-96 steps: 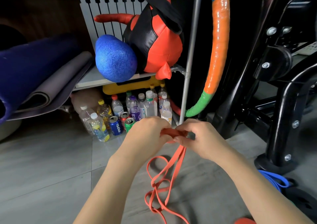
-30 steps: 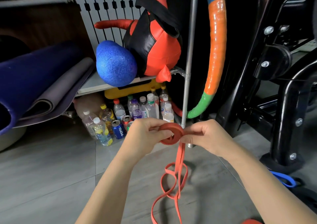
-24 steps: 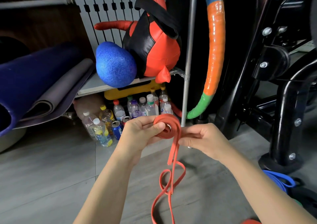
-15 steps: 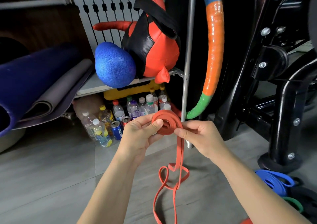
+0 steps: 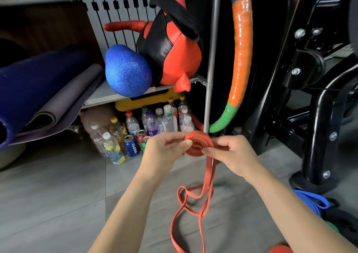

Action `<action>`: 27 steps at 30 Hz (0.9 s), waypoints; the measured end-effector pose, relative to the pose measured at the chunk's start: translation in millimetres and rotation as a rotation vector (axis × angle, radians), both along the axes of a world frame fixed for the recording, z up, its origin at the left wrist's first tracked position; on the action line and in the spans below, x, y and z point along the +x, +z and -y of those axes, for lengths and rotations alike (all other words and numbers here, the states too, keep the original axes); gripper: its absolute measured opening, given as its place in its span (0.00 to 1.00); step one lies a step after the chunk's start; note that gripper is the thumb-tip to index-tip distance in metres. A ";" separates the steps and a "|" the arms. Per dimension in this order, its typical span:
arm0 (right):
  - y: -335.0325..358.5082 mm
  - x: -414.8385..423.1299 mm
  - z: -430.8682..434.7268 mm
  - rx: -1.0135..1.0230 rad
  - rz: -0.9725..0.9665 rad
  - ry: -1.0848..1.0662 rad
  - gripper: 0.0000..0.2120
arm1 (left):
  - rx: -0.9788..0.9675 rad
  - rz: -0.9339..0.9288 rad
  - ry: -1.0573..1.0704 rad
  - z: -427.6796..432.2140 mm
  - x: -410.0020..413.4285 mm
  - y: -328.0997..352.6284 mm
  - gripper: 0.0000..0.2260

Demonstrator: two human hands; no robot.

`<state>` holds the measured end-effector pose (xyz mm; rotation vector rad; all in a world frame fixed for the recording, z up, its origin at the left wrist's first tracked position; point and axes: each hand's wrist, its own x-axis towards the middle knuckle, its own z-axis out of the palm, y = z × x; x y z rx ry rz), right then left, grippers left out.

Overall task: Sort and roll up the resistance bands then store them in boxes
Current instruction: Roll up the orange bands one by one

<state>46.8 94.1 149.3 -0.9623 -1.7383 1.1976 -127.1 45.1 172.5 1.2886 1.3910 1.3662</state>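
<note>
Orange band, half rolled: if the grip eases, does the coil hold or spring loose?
Probably unwinds: the orange band is held coiled only by the left hand and right hand pinching it. Its tail looks floppy, lying in slack loops on the floor.

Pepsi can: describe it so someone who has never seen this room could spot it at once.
Find the grey shelf carrying the big blue foam egg; under it, plastic bottles crowd the floor. Three cans stand at the front of that cluster. The Pepsi can is the blue one, leftmost, beside a red can and a green can.
</note>
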 end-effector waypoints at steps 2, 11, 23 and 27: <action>-0.6 2.6 -1.2 -0.005 0.040 0.011 0.05 | -0.039 -0.029 -0.012 -0.2 -2.7 -0.2 0.10; 4.1 8.5 -4.4 0.185 0.328 0.006 0.14 | -0.051 -0.571 -0.042 3.8 -0.2 4.5 0.12; 10.7 7.2 -2.9 0.134 0.215 0.139 0.06 | -0.004 -0.300 -0.098 6.0 -5.8 9.7 0.12; 7.3 5.9 -3.1 0.109 0.155 0.053 0.10 | -0.027 -0.202 -0.036 4.3 -14.1 10.6 0.12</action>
